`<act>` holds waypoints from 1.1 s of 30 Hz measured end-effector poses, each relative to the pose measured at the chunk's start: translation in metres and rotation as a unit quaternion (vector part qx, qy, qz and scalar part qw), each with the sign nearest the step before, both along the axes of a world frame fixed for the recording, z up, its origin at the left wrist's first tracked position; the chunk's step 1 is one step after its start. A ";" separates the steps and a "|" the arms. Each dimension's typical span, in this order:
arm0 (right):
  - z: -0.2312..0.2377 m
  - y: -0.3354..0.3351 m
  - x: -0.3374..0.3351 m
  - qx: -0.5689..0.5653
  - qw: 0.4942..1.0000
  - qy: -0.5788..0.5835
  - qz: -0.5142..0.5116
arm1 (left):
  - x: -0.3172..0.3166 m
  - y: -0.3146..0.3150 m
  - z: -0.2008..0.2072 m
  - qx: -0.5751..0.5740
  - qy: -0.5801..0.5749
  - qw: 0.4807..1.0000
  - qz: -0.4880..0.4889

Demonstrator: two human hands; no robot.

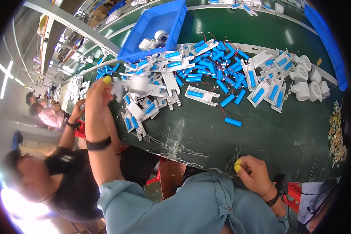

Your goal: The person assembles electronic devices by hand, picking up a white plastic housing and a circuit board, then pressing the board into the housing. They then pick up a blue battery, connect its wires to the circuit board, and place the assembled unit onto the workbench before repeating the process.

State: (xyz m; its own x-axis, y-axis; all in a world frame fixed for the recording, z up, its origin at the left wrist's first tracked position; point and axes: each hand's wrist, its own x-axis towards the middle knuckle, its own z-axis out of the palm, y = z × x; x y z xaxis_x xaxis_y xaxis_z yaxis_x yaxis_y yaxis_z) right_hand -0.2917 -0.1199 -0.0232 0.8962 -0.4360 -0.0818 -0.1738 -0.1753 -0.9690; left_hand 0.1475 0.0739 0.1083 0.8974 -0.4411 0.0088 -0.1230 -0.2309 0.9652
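My left hand [99,94] is stretched out over the left side of the bench, a yellow finger cover on one fingertip. Right beside its fingers is a blurred white plastic part [117,89], and a blurred white cylindrical housing [139,84] lies just past that. Whether the fingers grip the white part cannot be made out. By the bench's near edge, my right hand [255,175] is closed, its yellow-covered thumb and finger close together with nothing visible in them. Ahead of it lie a single blue cylindrical battery [233,122] and a white plate holding a battery [201,95].
Loose blue batteries with thin wires [218,66] are heaped mid-bench. White housings [301,87] and a pile of small circuit boards [336,134] are at the right. A blue bin [154,23] stands behind. A co-worker in black [70,183] sits close on the left.
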 end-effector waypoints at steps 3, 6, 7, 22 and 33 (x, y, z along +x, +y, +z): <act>-0.002 -0.001 0.002 0.010 1.000 0.004 -0.002 | 0.066 0.014 -0.020 0.100 -0.081 0.989 0.072; -0.001 -0.002 0.004 0.012 1.000 -0.006 0.018 | 0.141 0.080 -0.053 0.299 -0.248 0.917 0.095; -0.003 -0.003 0.003 0.012 1.000 -0.001 0.016 | 0.143 0.067 -0.061 0.413 -0.376 0.827 0.063; 0.010 -0.032 -0.014 0.099 0.995 0.029 -0.001 | -0.109 -0.167 -0.121 0.114 -0.288 0.862 -0.401; 0.011 -0.181 0.015 -0.353 0.883 0.069 -0.302 | -0.155 -0.105 -0.120 0.125 -0.103 0.922 -0.353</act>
State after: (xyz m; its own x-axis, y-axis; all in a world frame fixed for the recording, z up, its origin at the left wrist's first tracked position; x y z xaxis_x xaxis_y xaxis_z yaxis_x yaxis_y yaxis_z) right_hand -0.2764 -0.3006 -0.0124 0.4860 -0.8164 0.3119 -0.5496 -0.5630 -0.6172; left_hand -0.0071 -0.0312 -0.0113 0.3766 -0.9258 -0.0344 -0.5019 -0.2351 0.8324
